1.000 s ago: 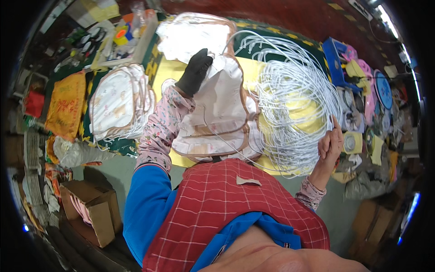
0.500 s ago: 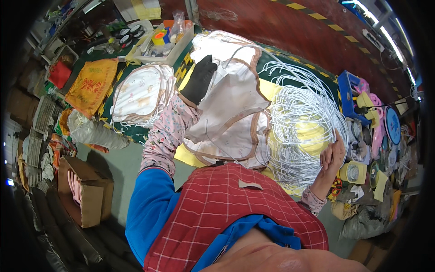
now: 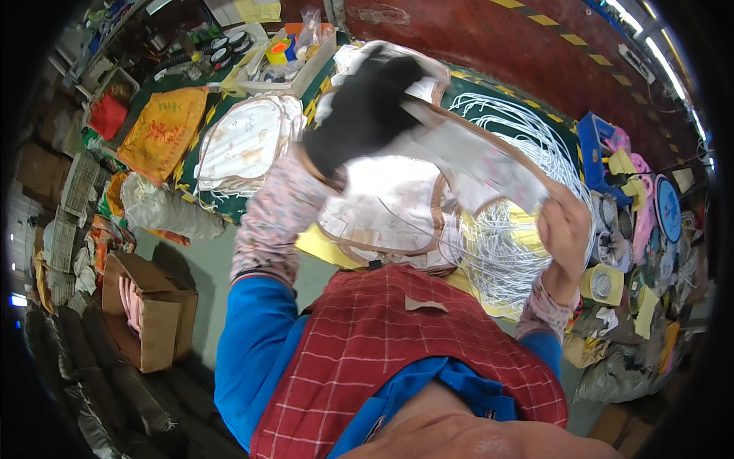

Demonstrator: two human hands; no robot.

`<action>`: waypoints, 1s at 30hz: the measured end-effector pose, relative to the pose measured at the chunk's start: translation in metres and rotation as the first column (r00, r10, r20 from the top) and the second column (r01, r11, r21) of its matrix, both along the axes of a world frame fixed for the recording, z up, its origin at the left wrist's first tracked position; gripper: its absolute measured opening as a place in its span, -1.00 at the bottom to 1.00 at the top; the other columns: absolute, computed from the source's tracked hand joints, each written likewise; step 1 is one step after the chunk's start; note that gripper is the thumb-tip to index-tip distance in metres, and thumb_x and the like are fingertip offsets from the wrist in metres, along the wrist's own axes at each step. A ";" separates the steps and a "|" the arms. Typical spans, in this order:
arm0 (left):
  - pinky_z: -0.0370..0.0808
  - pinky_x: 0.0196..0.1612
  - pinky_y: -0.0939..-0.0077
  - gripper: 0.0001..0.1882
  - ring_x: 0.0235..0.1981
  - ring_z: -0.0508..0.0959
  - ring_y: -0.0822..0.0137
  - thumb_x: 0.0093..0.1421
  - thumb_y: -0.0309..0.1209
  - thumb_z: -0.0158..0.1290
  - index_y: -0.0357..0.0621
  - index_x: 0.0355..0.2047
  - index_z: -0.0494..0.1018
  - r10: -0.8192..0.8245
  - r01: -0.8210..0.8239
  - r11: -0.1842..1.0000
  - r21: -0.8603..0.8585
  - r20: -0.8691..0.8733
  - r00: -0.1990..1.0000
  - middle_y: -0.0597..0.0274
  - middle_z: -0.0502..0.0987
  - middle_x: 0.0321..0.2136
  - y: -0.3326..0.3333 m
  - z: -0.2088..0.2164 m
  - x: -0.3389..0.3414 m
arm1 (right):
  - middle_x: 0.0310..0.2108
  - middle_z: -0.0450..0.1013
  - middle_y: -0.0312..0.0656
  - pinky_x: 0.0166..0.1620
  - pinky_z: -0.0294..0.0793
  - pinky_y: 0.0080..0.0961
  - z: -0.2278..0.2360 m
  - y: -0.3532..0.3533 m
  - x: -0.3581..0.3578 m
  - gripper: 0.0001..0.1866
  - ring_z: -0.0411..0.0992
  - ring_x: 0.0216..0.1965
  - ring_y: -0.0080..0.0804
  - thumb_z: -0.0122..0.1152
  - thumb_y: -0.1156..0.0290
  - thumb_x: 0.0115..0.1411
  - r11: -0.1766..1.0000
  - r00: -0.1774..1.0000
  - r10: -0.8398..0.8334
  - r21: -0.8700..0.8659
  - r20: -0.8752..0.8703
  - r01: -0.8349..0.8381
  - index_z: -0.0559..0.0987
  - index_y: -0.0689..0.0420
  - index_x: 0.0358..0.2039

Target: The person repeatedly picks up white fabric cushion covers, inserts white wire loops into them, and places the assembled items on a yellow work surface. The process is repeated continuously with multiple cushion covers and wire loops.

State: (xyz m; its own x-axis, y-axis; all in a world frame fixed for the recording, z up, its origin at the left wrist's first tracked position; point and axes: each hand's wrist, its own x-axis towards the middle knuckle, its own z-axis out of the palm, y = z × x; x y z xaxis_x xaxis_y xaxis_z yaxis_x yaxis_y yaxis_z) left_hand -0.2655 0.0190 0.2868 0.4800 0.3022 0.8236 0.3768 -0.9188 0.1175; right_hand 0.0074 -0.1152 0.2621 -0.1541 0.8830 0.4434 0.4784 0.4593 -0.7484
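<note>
A white cloth panel (image 3: 483, 157) with brown edge binding is stretched, lifted and blurred, between my two hands. My left hand (image 3: 359, 115), in a black glove, is closed at its far left end, though motion smears the fingers. The bare right hand (image 3: 564, 229) pinches the opposite end, over the bundle of white cords (image 3: 501, 264). Beneath the lifted panel lies a pile of similar brown-edged cloth panels (image 3: 382, 206), with a thin cord across it. Another stack of printed white panels (image 3: 243, 145) sits to the left of my gloved hand.
A tray (image 3: 306, 83) of small items stands at the back left, near an orange-yellow bag (image 3: 164, 130). To the right are a blue crate (image 3: 599, 153) and cluttered small parts. An open cardboard box (image 3: 164, 306) is on the floor at left.
The upper panel has been lifted off the pile and drawn rightward. My right hand, formerly resting at the cords, now grips its end. The gloved left hand has moved slightly right.
</note>
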 end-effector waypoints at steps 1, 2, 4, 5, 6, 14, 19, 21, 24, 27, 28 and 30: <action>0.42 -0.14 0.34 -0.66 -0.30 0.51 0.10 -0.08 -0.36 0.18 -0.16 -0.28 0.42 0.026 -0.026 1.000 -0.007 0.090 0.996 0.08 0.49 -0.33 0.025 -0.028 -0.021 | -0.70 0.29 -0.44 -0.67 0.06 -0.75 0.000 -0.002 0.008 -0.62 0.13 -0.75 -0.77 -0.16 0.56 0.14 0.998 0.999 0.032 0.052 -0.032 -0.030 0.41 0.33 -0.03; 0.46 -0.28 0.40 -0.64 -0.39 0.52 0.07 -0.10 -0.36 0.19 -0.21 -0.28 0.41 0.053 -0.051 0.999 -0.016 0.172 0.984 0.01 0.49 -0.38 0.049 -0.054 -0.041 | -0.69 0.30 -0.44 -0.67 0.06 -0.74 -0.005 -0.001 0.002 -0.63 0.14 -0.75 -0.77 -0.16 0.55 0.14 0.996 0.980 0.076 0.055 -0.184 -0.067 0.41 0.34 -0.03; 0.45 -0.40 0.38 -0.62 -0.49 0.51 0.08 -0.11 -0.32 0.21 -0.23 -0.30 0.40 0.142 -0.137 0.980 -0.141 0.028 0.989 0.03 0.49 -0.46 0.023 -0.065 -0.013 | -0.66 0.34 -0.39 -0.67 0.10 -0.69 -0.016 0.008 -0.016 -0.66 0.19 -0.73 -0.71 -0.12 0.54 0.17 0.989 0.981 0.087 -0.101 -0.172 -0.105 0.42 0.31 -0.04; 0.44 -0.44 0.37 -0.62 -0.52 0.51 0.09 -0.12 -0.31 0.22 -0.23 -0.31 0.40 0.179 -0.189 0.967 -0.172 -0.069 0.981 0.04 0.50 -0.49 0.005 -0.064 0.008 | -0.60 0.39 -0.06 -0.58 0.29 -0.52 -0.030 0.026 -0.038 -0.67 0.33 -0.66 -0.45 -0.06 0.60 0.11 0.998 0.977 0.038 0.044 0.208 -0.048 0.43 0.28 -0.07; 0.44 -0.44 0.36 -0.63 -0.51 0.51 0.10 -0.13 -0.31 0.22 -0.23 -0.33 0.41 0.212 -0.249 0.949 -0.192 -0.192 0.958 0.07 0.50 -0.51 -0.018 -0.061 0.034 | -0.64 0.33 -0.07 -0.60 0.27 -0.50 -0.033 0.033 -0.056 -0.71 0.31 -0.70 -0.41 -0.03 0.59 0.12 0.967 0.988 0.077 -0.252 0.131 -0.042 0.44 0.25 -0.11; 0.48 -0.29 0.45 -0.74 -0.37 0.55 0.32 0.08 -0.42 0.01 -0.20 -0.20 0.41 0.004 0.597 0.435 -0.674 0.664 0.748 0.06 0.53 -0.31 0.080 -0.144 -0.045 | -0.49 0.49 -0.18 -0.51 0.36 -0.53 -0.025 0.013 -0.026 -0.69 0.38 -0.60 -0.52 -0.19 0.63 0.15 0.993 0.995 0.074 -0.088 -0.063 -0.080 0.43 0.22 -0.12; 0.46 -0.37 0.38 -0.60 -0.44 0.55 0.19 -0.17 -0.28 0.22 -0.13 -0.28 0.48 0.002 0.002 0.998 -0.064 0.060 0.998 0.10 0.50 -0.53 0.015 -0.048 -0.009 | -0.45 0.44 -0.07 -0.41 0.38 -0.47 -0.041 0.015 -0.016 -0.73 0.42 -0.48 -0.47 -0.02 0.67 0.07 0.998 0.999 -0.050 0.039 0.018 0.049 0.42 0.24 -0.17; 0.47 -0.38 0.38 -0.60 -0.45 0.54 0.19 -0.12 -0.27 0.18 -0.13 -0.24 0.47 0.094 -0.090 0.995 -0.052 0.078 0.992 0.08 0.49 -0.54 0.033 -0.055 -0.031 | -0.40 0.44 -0.09 -0.33 0.40 -0.48 -0.034 0.002 -0.009 -0.69 0.43 -0.41 -0.46 0.00 0.69 0.01 0.995 0.945 0.020 -0.087 -0.327 -0.051 0.42 0.26 -0.17; 0.42 -0.48 0.31 -0.66 -0.55 0.53 0.18 0.00 -0.22 0.08 -0.09 -0.23 0.45 0.124 -0.130 0.989 -0.073 -0.082 0.989 0.14 0.43 -0.69 0.019 -0.085 -0.002 | -0.33 0.46 -0.19 -0.25 0.42 -0.49 -0.033 0.028 -0.033 -0.63 0.42 -0.30 -0.47 0.09 0.69 -0.08 0.999 0.982 -0.053 0.012 0.181 0.052 0.42 0.27 -0.17; 0.42 -0.36 0.30 -0.58 -0.41 0.53 0.17 -0.09 -0.25 0.19 -0.08 -0.19 0.43 0.038 -0.053 0.983 -0.175 -0.091 0.995 0.15 0.47 -0.57 0.001 -0.052 0.008 | -0.31 0.46 -0.26 -0.27 0.41 -0.52 -0.036 0.033 -0.024 -0.60 0.41 -0.32 -0.51 0.19 0.60 -0.09 0.994 0.998 -0.062 -0.090 -0.009 0.061 0.45 0.23 -0.15; 0.42 -0.32 0.30 -0.54 -0.35 0.52 0.17 -0.11 -0.26 0.22 -0.10 -0.17 0.42 -0.076 0.083 0.987 -0.135 0.058 0.995 0.13 0.49 -0.50 0.015 -0.050 -0.011 | -0.32 0.47 -0.26 -0.28 0.41 -0.53 -0.037 0.025 -0.010 -0.59 0.40 -0.34 -0.52 0.21 0.58 -0.10 0.994 0.993 -0.110 -0.027 -0.037 0.109 0.46 0.24 -0.14; 0.42 -0.30 0.36 -0.48 -0.32 0.52 0.16 -0.09 -0.24 0.21 -0.15 -0.11 0.42 0.053 -0.050 0.998 0.028 -0.125 0.991 0.10 0.51 -0.44 0.047 -0.035 -0.076 | -0.43 0.49 -0.26 -0.28 0.42 -0.61 -0.016 0.013 0.001 -0.66 0.43 -0.39 -0.54 0.24 0.46 -0.05 0.995 0.955 -0.088 0.013 -0.285 0.096 0.51 0.29 -0.21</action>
